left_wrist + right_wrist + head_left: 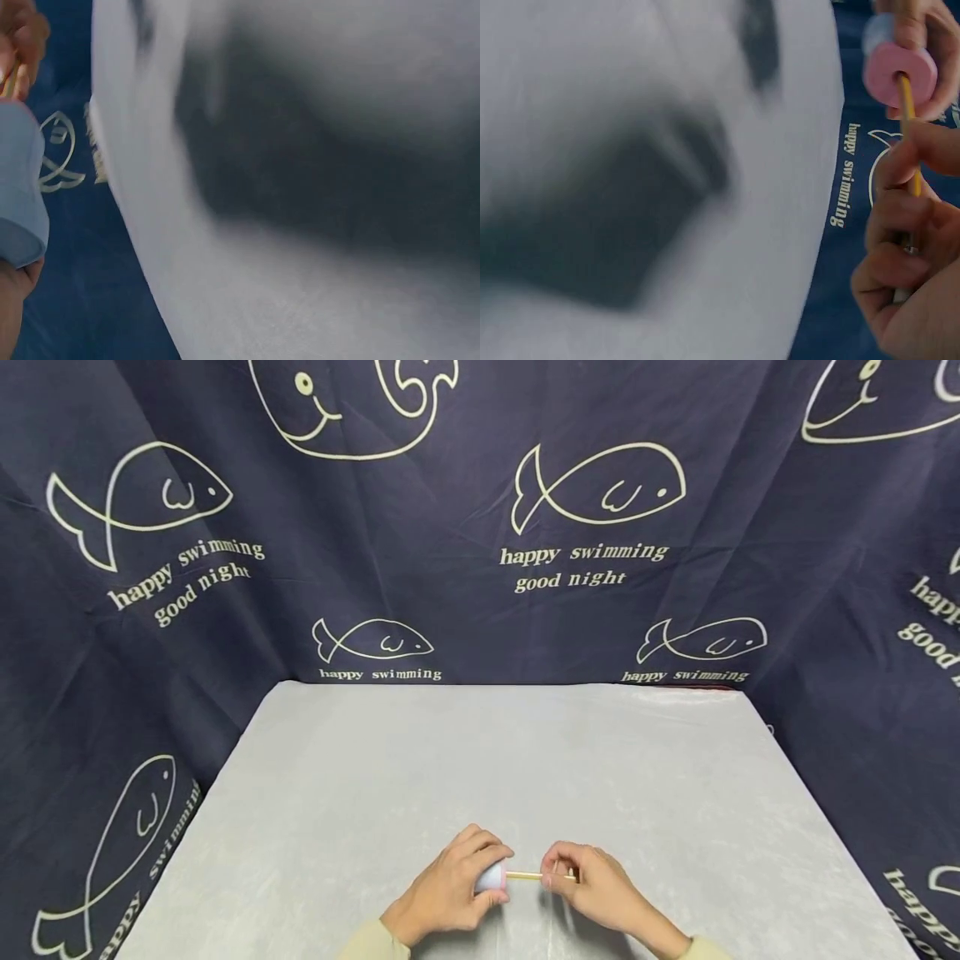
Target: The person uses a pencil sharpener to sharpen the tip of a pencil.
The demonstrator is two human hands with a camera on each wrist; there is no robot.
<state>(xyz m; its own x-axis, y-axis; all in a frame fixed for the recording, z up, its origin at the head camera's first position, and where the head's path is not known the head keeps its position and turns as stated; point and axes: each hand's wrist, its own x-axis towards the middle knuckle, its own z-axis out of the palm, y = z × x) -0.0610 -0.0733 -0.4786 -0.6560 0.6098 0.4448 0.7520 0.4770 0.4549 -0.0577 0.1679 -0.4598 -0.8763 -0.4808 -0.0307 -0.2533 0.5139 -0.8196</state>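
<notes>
My left hand (450, 883) grips a light blue pencil sharpener (490, 878) with a pink end face (881, 73), fingers over its top and thumb on the near side. In the left wrist view the sharpener's body (19, 176) is smooth and slightly waisted. A yellow pencil (523, 876) has its front end in the round hole of the pink face, so its tip is hidden. My right hand (596, 883) pinches the pencil between thumb and fingers. In the right wrist view a metal band and a pale end (903, 295) show among the curled fingers.
Both hands are over the near part of a table with a pale grey cover (480, 760). Dark blue curtains (480, 635) with fish drawings and lettering hang behind it and along both sides. Shadows of the hands fall on the cover.
</notes>
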